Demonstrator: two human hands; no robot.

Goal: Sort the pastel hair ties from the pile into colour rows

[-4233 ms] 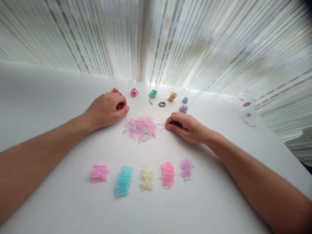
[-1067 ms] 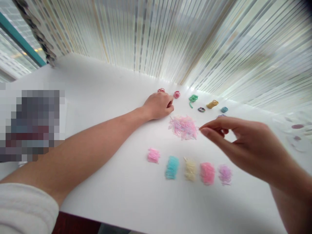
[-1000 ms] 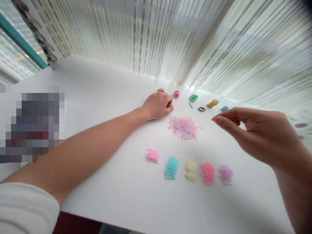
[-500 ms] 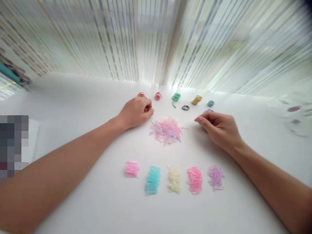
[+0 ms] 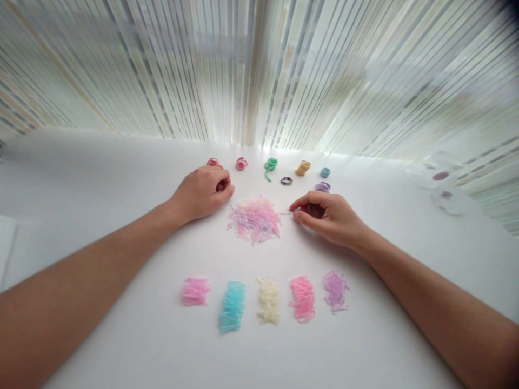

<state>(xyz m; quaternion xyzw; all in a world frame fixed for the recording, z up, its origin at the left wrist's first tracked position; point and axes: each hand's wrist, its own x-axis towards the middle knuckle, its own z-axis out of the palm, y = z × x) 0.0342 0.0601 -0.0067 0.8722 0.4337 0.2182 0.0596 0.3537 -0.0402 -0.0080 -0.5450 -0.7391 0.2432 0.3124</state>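
Observation:
My left hand (image 5: 201, 193) rests on the table with its fingers curled closed, just in front of a red coil (image 5: 213, 162); whatever it holds, if anything, is hidden. To its right lies a loose pile of small pink, lilac and whitish rubber bands (image 5: 254, 220). My right hand (image 5: 330, 217) is at the pile's right side. Its thumb and index fingertips close on the end of a single pale pink rubber band (image 5: 286, 213) beside the pile. A purple coil (image 5: 323, 187) sits just behind this hand.
Nearer me are sorted bands: pink (image 5: 196, 291), turquoise (image 5: 232, 306), cream (image 5: 268, 301), coral pink (image 5: 302, 299) and lilac (image 5: 335, 292). Behind the pile stand pink (image 5: 241, 163), green (image 5: 271, 167), mustard (image 5: 303, 168) and blue (image 5: 325, 172) coils and a dark beaded ring (image 5: 286, 181).
My right hand has moved left to the single rubber band, its fingertips now at the band's end. My left hand stays beside the red coil. The whole view has shifted to the right.

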